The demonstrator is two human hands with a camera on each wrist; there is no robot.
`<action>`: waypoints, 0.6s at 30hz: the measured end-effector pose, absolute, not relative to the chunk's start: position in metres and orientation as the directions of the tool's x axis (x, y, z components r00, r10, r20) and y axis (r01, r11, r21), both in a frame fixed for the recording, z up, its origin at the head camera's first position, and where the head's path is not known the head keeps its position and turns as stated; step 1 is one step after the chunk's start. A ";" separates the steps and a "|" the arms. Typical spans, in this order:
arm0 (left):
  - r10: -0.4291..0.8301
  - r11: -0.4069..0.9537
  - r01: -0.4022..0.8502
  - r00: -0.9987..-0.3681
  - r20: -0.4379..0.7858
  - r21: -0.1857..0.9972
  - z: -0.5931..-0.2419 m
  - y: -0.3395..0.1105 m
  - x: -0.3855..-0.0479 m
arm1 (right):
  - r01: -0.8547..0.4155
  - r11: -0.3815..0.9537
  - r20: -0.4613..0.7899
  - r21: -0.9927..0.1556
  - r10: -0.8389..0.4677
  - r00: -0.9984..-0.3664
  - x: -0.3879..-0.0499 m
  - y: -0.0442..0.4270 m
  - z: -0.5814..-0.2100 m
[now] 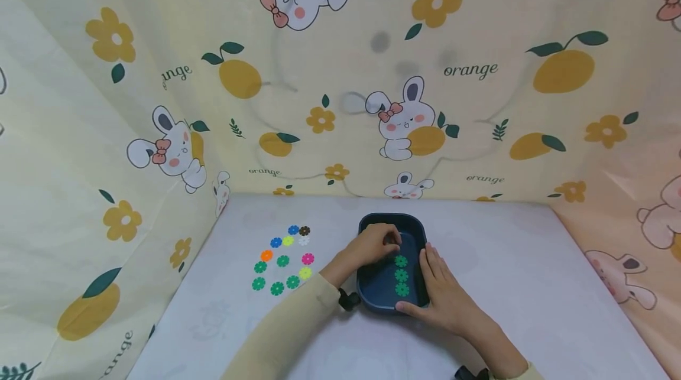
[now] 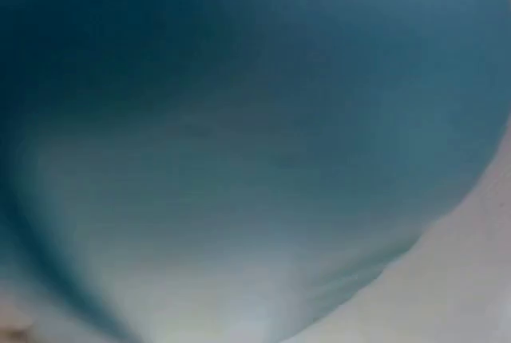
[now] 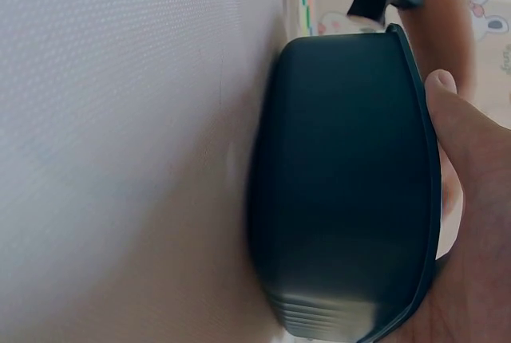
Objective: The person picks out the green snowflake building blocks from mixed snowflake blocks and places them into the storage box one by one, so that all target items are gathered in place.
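Beige sleeves (image 1: 289,324) are stretched in from the near edge, a small black device (image 1: 348,299) being worn at each wrist. Between the arms, a dark blue tray (image 1: 379,291) is set on the white surface (image 1: 532,273). The right hand (image 1: 446,300) is laid against the tray's right side, its grip spread, with straight fingers placed along the rim and the thumb rested at the near end. The left hand (image 1: 375,243) is held at the tray's far half with fingers bent; whether anything is pinched in its grip cannot be told, the left wrist view being blurred. Nearer than its fingertips, three green flower pieces (image 1: 401,275) are lined up in a row on the tray's floor. Left of the tray, loose flower pieces (image 1: 277,288) are scattered: five green, two blue, two yellow, and one each in orange, pink, white and brown. Behind, a rabbit-and-orange printed cloth (image 1: 479,102) is hung.
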State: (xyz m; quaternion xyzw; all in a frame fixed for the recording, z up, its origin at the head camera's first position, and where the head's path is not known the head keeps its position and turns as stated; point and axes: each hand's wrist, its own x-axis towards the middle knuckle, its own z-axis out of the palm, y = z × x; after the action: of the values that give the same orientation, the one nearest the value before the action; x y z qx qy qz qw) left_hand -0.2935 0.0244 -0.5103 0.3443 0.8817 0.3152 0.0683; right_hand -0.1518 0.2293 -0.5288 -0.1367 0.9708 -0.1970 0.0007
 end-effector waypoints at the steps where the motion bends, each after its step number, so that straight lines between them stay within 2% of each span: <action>1: 0.643 0.555 0.553 -0.759 0.101 0.621 -0.506 0.020 -0.292 | -0.266 0.885 0.053 -0.381 -0.266 -0.962 -0.152 0.229 -0.528; 8: 0.604 0.555 0.477 -0.795 0.064 0.682 -0.482 -0.023 -0.282 | -0.260 0.884 0.042 -0.387 -0.265 -0.963 -0.150 0.228 -0.525; 13: 0.595 0.563 0.462 -0.802 0.052 0.686 -0.481 -0.060 -0.276 | -0.249 0.884 0.034 -0.395 -0.256 -0.966 -0.152 0.229 -0.528; 18: 0.545 0.601 0.410 -0.838 0.023 0.686 -0.486 -0.099 -0.270 | -0.253 0.881 0.039 -0.399 -0.260 -0.965 -0.152 0.230 -0.529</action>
State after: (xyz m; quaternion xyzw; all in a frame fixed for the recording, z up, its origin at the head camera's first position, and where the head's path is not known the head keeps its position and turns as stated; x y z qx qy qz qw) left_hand -0.2696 -0.0988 -0.4855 0.2682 0.8898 0.3569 0.0946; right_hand -0.1522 0.2295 -0.5291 -0.1324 0.9698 -0.2048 0.0080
